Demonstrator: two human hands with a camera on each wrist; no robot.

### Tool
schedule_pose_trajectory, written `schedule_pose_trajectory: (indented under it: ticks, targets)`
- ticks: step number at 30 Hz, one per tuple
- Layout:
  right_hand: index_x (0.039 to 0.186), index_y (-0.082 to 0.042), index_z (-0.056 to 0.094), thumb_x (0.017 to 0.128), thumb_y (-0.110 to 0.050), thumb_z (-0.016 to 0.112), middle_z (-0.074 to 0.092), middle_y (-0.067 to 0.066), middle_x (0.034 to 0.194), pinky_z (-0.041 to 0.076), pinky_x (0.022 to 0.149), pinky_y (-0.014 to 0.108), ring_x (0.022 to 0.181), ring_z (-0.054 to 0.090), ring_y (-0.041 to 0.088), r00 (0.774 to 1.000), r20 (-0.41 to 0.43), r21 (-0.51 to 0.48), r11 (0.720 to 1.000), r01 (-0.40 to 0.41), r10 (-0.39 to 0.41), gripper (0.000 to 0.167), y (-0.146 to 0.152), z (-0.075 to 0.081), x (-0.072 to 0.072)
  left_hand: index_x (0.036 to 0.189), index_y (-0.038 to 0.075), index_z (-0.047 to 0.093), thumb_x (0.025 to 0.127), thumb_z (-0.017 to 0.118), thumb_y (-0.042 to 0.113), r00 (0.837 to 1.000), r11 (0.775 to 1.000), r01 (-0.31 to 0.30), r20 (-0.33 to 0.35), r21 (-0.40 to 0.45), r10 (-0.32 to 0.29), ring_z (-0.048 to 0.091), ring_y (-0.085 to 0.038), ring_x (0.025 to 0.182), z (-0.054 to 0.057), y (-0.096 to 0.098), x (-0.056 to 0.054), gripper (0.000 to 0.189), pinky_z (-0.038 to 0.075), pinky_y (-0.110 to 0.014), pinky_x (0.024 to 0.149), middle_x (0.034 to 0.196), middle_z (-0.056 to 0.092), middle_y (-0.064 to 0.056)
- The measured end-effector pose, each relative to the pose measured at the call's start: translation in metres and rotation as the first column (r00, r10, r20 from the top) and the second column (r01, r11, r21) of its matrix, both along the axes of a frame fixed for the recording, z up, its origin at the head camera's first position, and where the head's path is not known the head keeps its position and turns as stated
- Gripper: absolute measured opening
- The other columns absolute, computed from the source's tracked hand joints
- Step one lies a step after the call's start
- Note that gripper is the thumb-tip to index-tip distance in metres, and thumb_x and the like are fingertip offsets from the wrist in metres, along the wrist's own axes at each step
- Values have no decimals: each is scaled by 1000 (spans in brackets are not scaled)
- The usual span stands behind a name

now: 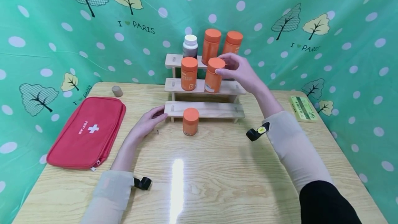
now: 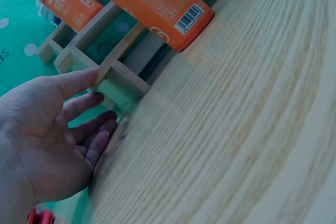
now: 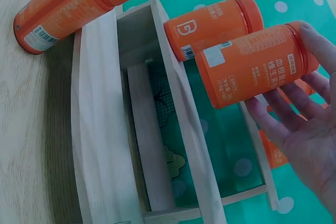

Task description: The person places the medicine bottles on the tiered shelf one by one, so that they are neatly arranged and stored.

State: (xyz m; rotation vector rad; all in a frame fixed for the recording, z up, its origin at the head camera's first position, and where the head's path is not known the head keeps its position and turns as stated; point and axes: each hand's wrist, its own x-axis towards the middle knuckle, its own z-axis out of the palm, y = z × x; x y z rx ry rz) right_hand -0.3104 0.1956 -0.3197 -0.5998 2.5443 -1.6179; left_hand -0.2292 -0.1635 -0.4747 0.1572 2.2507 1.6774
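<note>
My right hand (image 1: 234,66) grips an orange supplement bottle (image 1: 212,78) near its lid, at the front of the middle tier of a three-tier wooden rack (image 1: 205,109). I cannot tell whether its base touches the board. On its left stands another orange bottle (image 1: 188,75). My left hand (image 1: 148,122) holds the left end of the lowest tier, with its thumb (image 2: 79,81) against the board and the other fingers loosely curled. A shorter-looking orange bottle (image 1: 190,122) stands on the table before the rack.
The top tier holds a grey bottle with a white cap (image 1: 190,47) and two orange bottles, one tall (image 1: 211,47) and one at right (image 1: 231,42). On the table lie a red first-aid pouch (image 1: 87,132), a small grey cylinder (image 1: 117,91) and a green-yellow box (image 1: 303,108). A patterned curtain hangs behind.
</note>
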Motion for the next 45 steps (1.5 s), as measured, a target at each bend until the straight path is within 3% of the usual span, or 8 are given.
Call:
schedule_pose_trajectory:
  ticks: [15, 25, 37, 45]
  targets:
    - [134, -17, 63, 92, -34, 77, 68, 5, 126, 56, 91, 30, 110, 61, 22, 998, -26, -3, 999, 51, -52, 47, -10, -17, -14, 162, 12, 32, 104, 60, 39, 1000, 1000, 0, 0, 8, 0, 28, -39, 156, -1, 0, 0, 69, 22, -55, 130, 168, 32, -18]
    - [135, -19, 60, 93, -37, 76, 66, 5, 127, 56, 90, 30, 110, 60, 23, 998, -23, 5, 998, 61, -61, 48, -13, -21, -14, 162, 13, 32, 104, 59, 40, 1000, 1000, 6, 4, 10, -6, 28, -38, 157, -1, 0, -2, 69, 22, -55, 130, 168, 32, -17]
    - [138, -19, 59, 93, -38, 76, 65, 6, 132, 55, 94, 32, 113, 60, 20, 996, -19, 15, 997, 82, -82, 52, -16, -20, -13, 162, 12, 32, 104, 60, 39, 1000, 1000, 0, 8, 10, 0, 30, -37, 156, -2, 0, -2, 70, 23, -54, 129, 167, 33, -17]
    - [141, -20, 58, 93, -38, 76, 64, 4, 136, 53, 104, 38, 118, 60, 20, 996, -11, 1, 996, 90, -90, 54, -15, -24, -14, 162, 12, 32, 104, 59, 39, 1000, 1000, 2, 14, 10, -2, 28, -37, 157, -2, 0, -2, 70, 23, -54, 130, 168, 32, -17]
